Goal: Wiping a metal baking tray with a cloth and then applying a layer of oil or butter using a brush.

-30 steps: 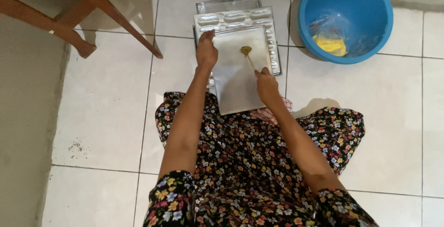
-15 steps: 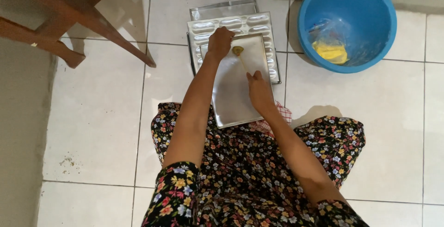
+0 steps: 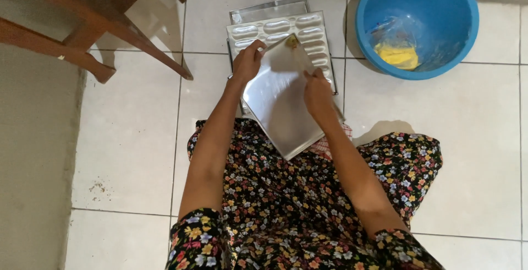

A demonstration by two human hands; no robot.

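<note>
While the left hand point(image 3: 248, 61) curls its fingers over the upper left edge of a flat metal tray point(image 3: 280, 102), the right hand point(image 3: 318, 91) presses on the tray's right side, fingers bent together; whether they pinch something small against the tray cannot be told. This tray sits tilted, its far corner raised over a moulded baking pan point(image 3: 275, 28) with rows of oval hollows, and its near corner toward the person's lap in a flowered dress point(image 3: 297, 209). A small yellowish dab point(image 3: 291, 41) shows at the tray's far corner. Behind the moulded pan, touching it, another flat pan point(image 3: 269, 8) peeks out. Right of the tray, well apart, stands a blue bowl point(image 3: 440, 6) holding a clear bag and yellow stuff point(image 3: 397, 55). Left of the tray, a wooden chair's legs point(image 3: 110, 33) rest on the white tile floor point(image 3: 132, 138). A red-checked cloth point(image 3: 330, 146) peeks out under the tray's near edge.
</note>
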